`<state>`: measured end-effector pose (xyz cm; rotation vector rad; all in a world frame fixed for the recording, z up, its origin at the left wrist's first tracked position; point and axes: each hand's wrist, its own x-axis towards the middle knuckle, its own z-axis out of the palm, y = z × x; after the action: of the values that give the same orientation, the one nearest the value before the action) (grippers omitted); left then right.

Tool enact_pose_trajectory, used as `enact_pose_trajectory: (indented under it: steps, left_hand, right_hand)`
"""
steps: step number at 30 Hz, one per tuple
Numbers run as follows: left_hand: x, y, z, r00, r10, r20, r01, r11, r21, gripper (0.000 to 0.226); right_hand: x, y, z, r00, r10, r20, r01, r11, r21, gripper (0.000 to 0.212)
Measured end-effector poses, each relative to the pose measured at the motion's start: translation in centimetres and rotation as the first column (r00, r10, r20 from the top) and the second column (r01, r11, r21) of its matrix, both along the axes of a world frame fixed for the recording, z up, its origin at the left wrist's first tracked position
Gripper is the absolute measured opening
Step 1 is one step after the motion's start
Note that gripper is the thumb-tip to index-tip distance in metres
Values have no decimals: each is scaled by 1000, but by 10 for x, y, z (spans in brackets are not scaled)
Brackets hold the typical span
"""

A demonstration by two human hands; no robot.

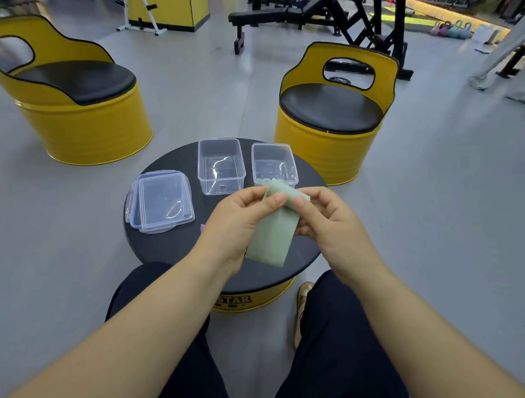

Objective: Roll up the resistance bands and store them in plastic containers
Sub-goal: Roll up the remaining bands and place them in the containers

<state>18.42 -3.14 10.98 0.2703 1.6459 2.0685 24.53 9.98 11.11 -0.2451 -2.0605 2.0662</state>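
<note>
A pale green resistance band (272, 237) hangs above the round black table (167, 245), its top end curled over into the start of a roll. My left hand (238, 221) pinches the band's upper left edge with thumb and fingers. My right hand (325, 217) pinches the rolled top from the right. Two clear plastic containers stand open behind the band: a larger one (220, 166) in the middle and a smaller one (274, 163) to its right. A bit of pink (202, 229) peeks out beside my left wrist; I cannot tell what it is.
Two clear lids (160, 201) lie stacked on the table's left side. Yellow barrel chairs stand at the far left (71, 117) and behind the table on the right (331, 141). Gym benches and racks fill the background. My knees sit under the table's near edge.
</note>
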Motion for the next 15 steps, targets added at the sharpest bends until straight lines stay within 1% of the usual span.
enact_pose_trajectory:
  steps: [1, 3, 4, 7, 9, 11, 13, 15]
  left_hand:
    - [0, -1, 1, 1000, -16, -9, 16, 1000, -2, 40]
    - [0, -3, 3, 997, -55, -44, 55, 998, -7, 40]
    - [0, -5, 4, 995, -75, -62, 74, 997, -14, 37]
    - [0, -7, 9, 989, -110, -101, 104, 993, -58, 26]
    - [-2, -8, 10, 986, -105, -132, 94, 992, -85, 16]
    - [-3, -8, 10, 981, -98, -165, 83, 992, -96, 8]
    - [-5, -8, 10, 977, -99, -191, 80, 991, -105, 10]
    - [-6, -7, 9, 975, -100, -200, 81, 992, -100, 17]
  right_hand:
    - [0, 1, 2, 1000, 7, -16, -7, 1000, 19, 14]
    - [1, 5, 6, 999, 35, -33, -33, 997, 64, 21]
    - [1, 8, 8, 998, 49, -39, -46, 996, 83, 23]
    - [1, 14, 15, 994, 93, -52, -84, 985, 149, 19]
    - [1, 18, 16, 992, 114, -47, -102, 975, 197, 23]
    - [1, 20, 17, 990, 132, -44, -120, 970, 213, 26]
    - [1, 21, 19, 988, 147, -43, -135, 969, 206, 27]
    - [0, 22, 19, 987, 155, -48, -143, 971, 194, 28]
